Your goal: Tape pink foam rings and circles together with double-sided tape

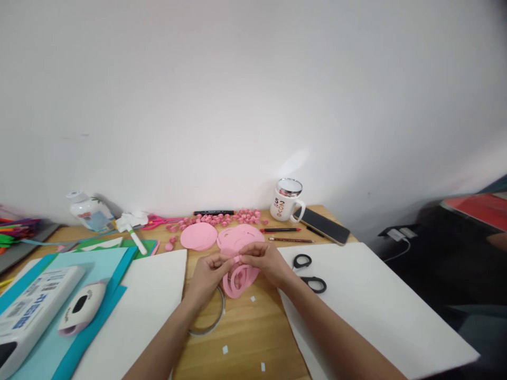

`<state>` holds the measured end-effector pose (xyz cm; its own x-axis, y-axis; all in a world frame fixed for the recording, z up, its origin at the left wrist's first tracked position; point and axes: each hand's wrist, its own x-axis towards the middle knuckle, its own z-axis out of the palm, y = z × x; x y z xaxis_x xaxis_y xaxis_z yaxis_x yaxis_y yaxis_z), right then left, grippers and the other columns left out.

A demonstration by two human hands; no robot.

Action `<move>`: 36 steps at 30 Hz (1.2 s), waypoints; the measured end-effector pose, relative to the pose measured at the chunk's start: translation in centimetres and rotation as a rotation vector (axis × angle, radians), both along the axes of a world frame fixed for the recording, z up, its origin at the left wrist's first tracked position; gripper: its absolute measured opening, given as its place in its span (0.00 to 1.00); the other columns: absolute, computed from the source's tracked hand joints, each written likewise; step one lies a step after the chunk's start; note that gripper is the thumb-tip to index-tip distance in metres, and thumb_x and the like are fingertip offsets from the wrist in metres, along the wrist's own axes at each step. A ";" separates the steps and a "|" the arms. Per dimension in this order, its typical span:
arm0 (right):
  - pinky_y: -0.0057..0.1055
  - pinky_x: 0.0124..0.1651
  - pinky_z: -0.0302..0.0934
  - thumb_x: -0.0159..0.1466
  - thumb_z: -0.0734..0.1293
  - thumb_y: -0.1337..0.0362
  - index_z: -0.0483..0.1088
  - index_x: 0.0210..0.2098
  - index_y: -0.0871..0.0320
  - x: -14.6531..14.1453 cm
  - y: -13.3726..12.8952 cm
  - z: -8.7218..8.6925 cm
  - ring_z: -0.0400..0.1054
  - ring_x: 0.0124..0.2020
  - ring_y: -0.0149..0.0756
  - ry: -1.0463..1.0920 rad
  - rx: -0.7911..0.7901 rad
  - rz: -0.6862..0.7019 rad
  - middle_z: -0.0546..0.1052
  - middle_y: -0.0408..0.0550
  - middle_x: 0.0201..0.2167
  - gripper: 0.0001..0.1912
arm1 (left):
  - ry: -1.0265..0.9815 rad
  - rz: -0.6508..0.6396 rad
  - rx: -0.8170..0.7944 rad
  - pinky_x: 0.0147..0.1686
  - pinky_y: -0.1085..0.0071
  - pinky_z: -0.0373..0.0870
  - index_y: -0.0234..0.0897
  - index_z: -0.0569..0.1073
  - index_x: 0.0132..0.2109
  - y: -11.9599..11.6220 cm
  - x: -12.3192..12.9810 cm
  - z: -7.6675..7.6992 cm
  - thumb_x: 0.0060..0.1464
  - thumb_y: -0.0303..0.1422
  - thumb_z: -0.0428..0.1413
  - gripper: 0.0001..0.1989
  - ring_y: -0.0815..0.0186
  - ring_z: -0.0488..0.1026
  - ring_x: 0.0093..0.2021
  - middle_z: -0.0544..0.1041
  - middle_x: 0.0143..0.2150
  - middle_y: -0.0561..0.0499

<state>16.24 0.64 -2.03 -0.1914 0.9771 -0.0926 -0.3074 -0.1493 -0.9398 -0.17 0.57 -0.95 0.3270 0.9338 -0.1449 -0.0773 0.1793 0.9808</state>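
I am holding a pink paper spiral [238,282] with both hands. My left hand [208,272] and my right hand [271,261] are pinching its upper end between their fingertips, where the two grips are nearly meeting. The fingers are partly hiding the pinched section, so its exact fold is not showing. Below this point, the flat band is curving into broad, loose loops, one inside another, with openings showing between them. The loops are extending toward me, above the wooden tabletop [245,338]; whether the lowest curve is touching the wood, I am not able to tell. The paper is showing one plain pink colour.
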 end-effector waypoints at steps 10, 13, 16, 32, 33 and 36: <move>0.29 0.33 0.62 0.44 0.73 0.60 0.74 0.29 0.61 0.1 0.0 -0.1 0.69 0.25 0.31 -0.054 -0.001 -0.028 0.77 0.46 0.25 0.14 | -0.010 0.032 0.002 0.19 0.78 0.64 0.32 0.74 0.27 0.1 -0.1 -0.3 0.42 0.37 0.61 0.11 0.72 0.69 0.18 0.76 0.20 0.52; 0.31 0.35 0.61 0.45 0.72 0.59 0.75 0.32 0.60 0.3 0.1 -0.1 0.69 0.28 0.33 -0.061 0.027 0.015 0.77 0.48 0.29 0.15 | 0.000 0.060 -0.002 0.18 0.79 0.63 0.32 0.74 0.26 0.1 -0.1 -0.1 0.41 0.37 0.61 0.11 0.73 0.67 0.17 0.75 0.20 0.52; 0.31 0.34 0.61 0.45 0.73 0.59 0.75 0.31 0.60 0.3 0.1 -0.2 0.70 0.28 0.34 -0.031 0.019 0.026 0.78 0.48 0.29 0.15 | -0.004 0.036 -0.011 0.18 0.78 0.63 0.31 0.75 0.27 0.1 -0.1 0.1 0.40 0.36 0.61 0.10 0.73 0.67 0.17 0.75 0.19 0.52; 0.28 0.32 0.61 0.43 0.74 0.60 0.74 0.27 0.61 0.3 0.0 0.0 0.69 0.25 0.31 -0.042 0.014 0.008 0.77 0.46 0.26 0.14 | 0.003 0.022 -0.013 0.20 0.78 0.63 0.31 0.76 0.27 0.0 -0.1 0.4 0.40 0.34 0.62 0.09 0.71 0.69 0.19 0.76 0.21 0.51; 0.29 0.33 0.61 0.44 0.73 0.60 0.74 0.28 0.61 0.3 0.1 -0.1 0.69 0.26 0.32 -0.045 0.019 0.029 0.77 0.47 0.28 0.14 | -0.003 0.022 -0.020 0.19 0.78 0.63 0.31 0.76 0.28 0.0 -0.1 0.5 0.40 0.34 0.62 0.09 0.71 0.69 0.19 0.76 0.20 0.51; 0.30 0.34 0.62 0.44 0.73 0.58 0.74 0.30 0.60 0.4 0.1 -0.1 0.70 0.27 0.33 -0.026 0.009 0.052 0.77 0.48 0.28 0.16 | -0.014 0.007 -0.031 0.19 0.78 0.63 0.31 0.76 0.28 -0.1 0.0 0.7 0.40 0.34 0.62 0.09 0.72 0.68 0.18 0.76 0.20 0.52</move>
<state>16.62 0.73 -2.13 -0.2395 0.9668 -0.0897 -0.2751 -0.1561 -0.9487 -0.21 0.47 -0.24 0.3229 0.9312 -0.1694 -0.0926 0.2092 0.9735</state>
